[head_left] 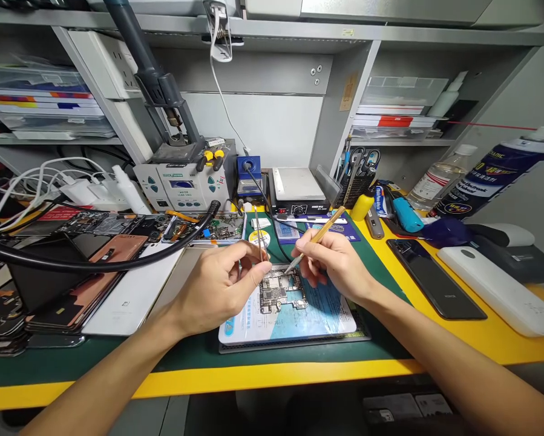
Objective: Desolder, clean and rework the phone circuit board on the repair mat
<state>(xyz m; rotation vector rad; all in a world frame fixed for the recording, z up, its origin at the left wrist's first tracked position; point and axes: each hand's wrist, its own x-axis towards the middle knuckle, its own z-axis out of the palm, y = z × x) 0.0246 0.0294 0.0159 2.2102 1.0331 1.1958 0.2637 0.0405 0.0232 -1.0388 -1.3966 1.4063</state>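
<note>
A phone circuit board lies on a white and blue pad in the middle of the green mat. My left hand pinches thin metal tweezers at the board's upper left, their far end pointing up and away. Between the thumb and fingers of my right hand is a yellow-handled tool with a narrow metal tip. That tip is at the upper part of the board; whether it touches cannot be made out.
Phone parts and a white phone back lie at left, under a thick black hose. A soldering station and a heating plate stand behind. A dark phone and spray can are at right.
</note>
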